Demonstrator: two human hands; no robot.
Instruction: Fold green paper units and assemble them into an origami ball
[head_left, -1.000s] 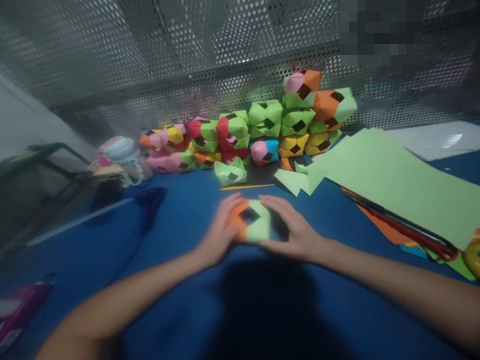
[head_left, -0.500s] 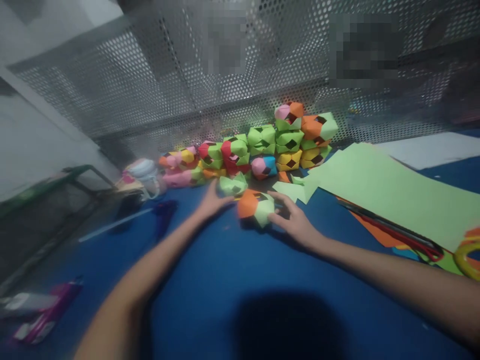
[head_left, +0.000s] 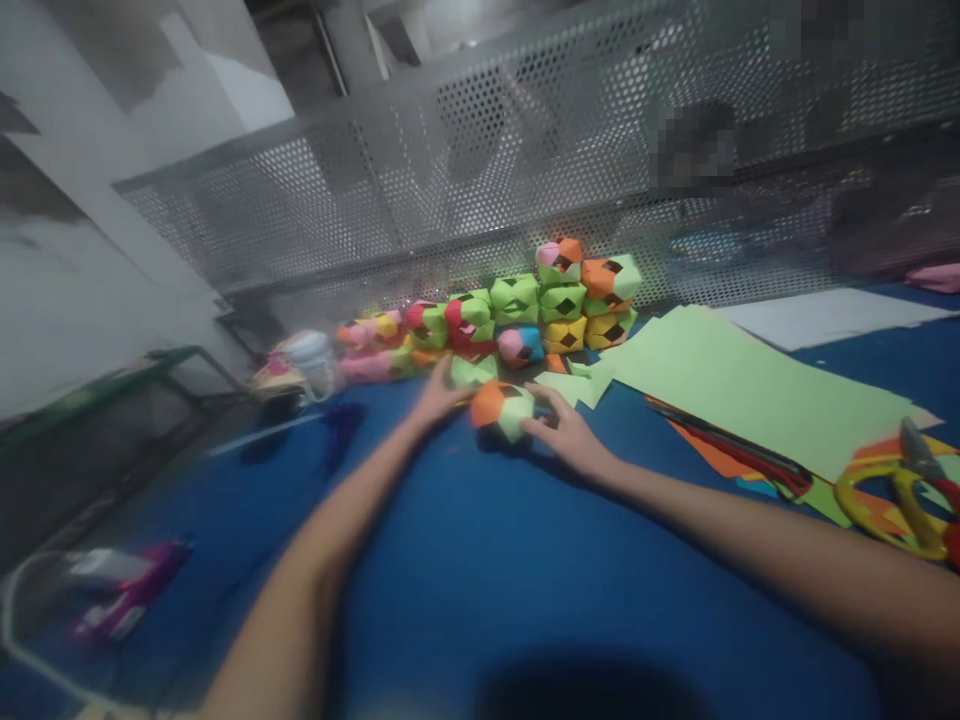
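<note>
A folded paper ball [head_left: 501, 410], orange on the left and pale green on the right, sits on the blue tabletop between my hands. My right hand [head_left: 568, 432] has its thumb and fingertips against the ball's green right side. On the other side my left hand [head_left: 437, 396] is slightly blurred, its thumb and forefinger apart, beside the ball and the left edge of a pale green folded paper piece [head_left: 474, 371]. Behind them stands a stacked row of colourful folded paper balls [head_left: 516, 299].
Pale green sheets [head_left: 739, 385] lie at the right, near a dark and red long tool [head_left: 739, 450] and yellow-handled scissors [head_left: 889, 495]. A purple and white object [head_left: 131, 590] is at the lower left. A perforated metal panel [head_left: 405, 205] rises behind.
The camera view has shifted, bringing more of the yellow-handled scissors into sight at the right. Both hands and the orange and green ball keep nearly the same positions relative to each other.
</note>
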